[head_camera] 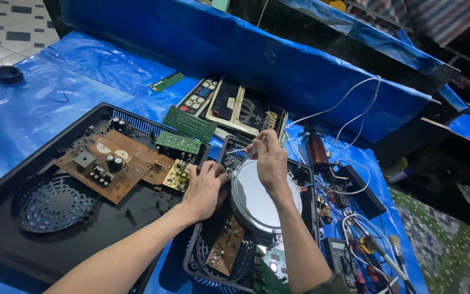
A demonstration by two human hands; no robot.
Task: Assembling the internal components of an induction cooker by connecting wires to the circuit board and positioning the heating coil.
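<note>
The fingers of the right hand are pressed together at the tips and pinch a thin white wire at the far edge of a small open appliance case. The fingers of the left hand are bent and lie close together on the left rim of that same case, just beside a round silver-grey coil disc that sits in the middle of it. The right wrist crosses over this disc. In the near part of the case there is a brown circuit board, and a small green board lies beside it.

To the left, touching the small case, stands a larger black case, also open. It holds a big brown circuit board with capacitors, a round fan grille, and two green boards that lean on its far corner. Behind the two cases lie control panels with buttons.

Everything rests on a desk covered with blue plastic sheet. On the right side I see a long white cable, a black box, a multimeter and some tools with coloured handles. A small black round cap lies far left on the sheet.
</note>
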